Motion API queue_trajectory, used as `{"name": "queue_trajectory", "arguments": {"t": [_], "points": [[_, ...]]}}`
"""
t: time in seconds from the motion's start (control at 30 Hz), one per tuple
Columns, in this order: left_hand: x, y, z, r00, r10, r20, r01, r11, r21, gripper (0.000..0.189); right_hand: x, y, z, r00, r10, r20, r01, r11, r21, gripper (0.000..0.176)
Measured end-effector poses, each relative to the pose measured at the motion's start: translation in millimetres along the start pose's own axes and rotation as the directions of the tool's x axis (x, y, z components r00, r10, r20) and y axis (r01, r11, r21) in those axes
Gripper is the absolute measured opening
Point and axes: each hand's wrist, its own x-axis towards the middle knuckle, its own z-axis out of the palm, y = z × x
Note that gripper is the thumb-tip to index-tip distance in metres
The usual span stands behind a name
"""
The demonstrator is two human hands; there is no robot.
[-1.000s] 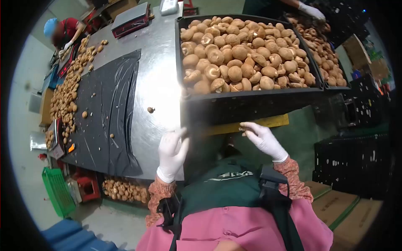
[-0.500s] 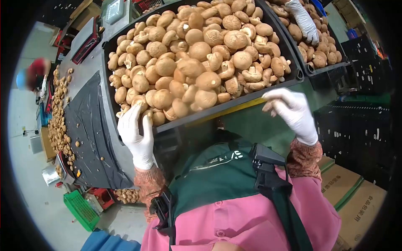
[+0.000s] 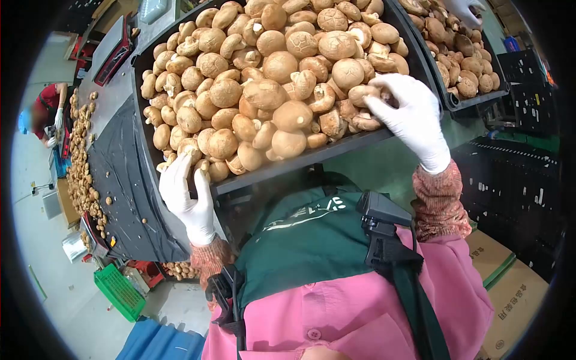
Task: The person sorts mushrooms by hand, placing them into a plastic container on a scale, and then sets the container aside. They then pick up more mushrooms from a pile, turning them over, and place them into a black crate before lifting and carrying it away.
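A black crate [image 3: 336, 147] full of brown mushrooms [image 3: 225, 93] lies in front of me. White gloves cover both hands. At the crate's near left corner, my left hand [image 3: 188, 197] touches mushrooms at the edge, thumb and fingers apart. My right hand [image 3: 411, 115] reaches over the near right part of the crate, its fingertips closed on a mushroom [image 3: 362, 95]. Some of its fingers are hidden behind the palm.
A second crate of mushrooms [image 3: 467, 81] stands at the right, with another person's gloved hand [image 3: 465, 9] over it. At the far left, a co-worker [image 3: 45, 114] is beside loose mushrooms [image 3: 81, 174]. A green basket [image 3: 119, 293] stands lower left.
My right hand has moved left and up over the crate and closed on a mushroom. My left hand has shifted slightly. The other person's hand over the right crate has moved up.
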Motion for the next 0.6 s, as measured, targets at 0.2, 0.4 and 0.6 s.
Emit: {"name": "queue_trajectory", "arguments": {"t": [0.2,0.4,0.6], "points": [[2,0,2,1.000,0.003,-0.009,-0.003,1.000,0.022,0.032,-2,-6,-21,0.996,-0.067,-0.061,0.073,0.992,0.103,0.023],[1,-2,4,1.000,0.008,-0.020,-0.007,0.999,0.040,0.033,2,-27,-20,0.911,-0.333,0.245,0.381,0.905,-0.188,0.021],[0,-11,4,0.998,0.036,-0.051,-0.032,0.996,0.082,0.036,24,-21,-19,0.785,-0.377,0.491,0.512,0.842,-0.172,0.015]]}}
